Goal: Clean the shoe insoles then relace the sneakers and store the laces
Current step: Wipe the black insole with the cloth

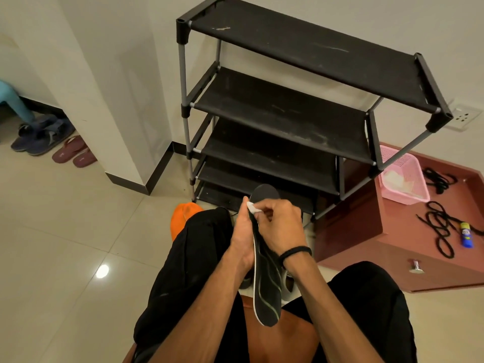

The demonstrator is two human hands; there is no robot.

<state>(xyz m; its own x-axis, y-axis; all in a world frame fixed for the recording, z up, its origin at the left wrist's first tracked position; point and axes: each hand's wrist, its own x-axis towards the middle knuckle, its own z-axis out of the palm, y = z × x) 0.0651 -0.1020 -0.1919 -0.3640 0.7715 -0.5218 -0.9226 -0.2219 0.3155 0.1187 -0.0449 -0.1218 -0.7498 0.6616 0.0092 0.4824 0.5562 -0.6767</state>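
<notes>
A long black insole (267,289) with pale wavy lines stands on edge between my knees, toe end up. My left hand (242,239) grips its left side near the middle. Pressed against the insole's upper part, my right hand (279,226) pinches a small white wipe (252,207). Black laces (440,226) lie in loose coils on the low reddish-brown cabinet (366,247) at right. Below my hands, parts of dark sneakers (286,282) show on the floor, mostly hidden.
A black shoe rack (288,121) stands straight ahead. On the cabinet sit a pink basket (404,176) holding white cloths and a small blue-yellow bottle (466,235). An orange thing (183,218) lies by my left knee. Sandals (52,145) rest at far left.
</notes>
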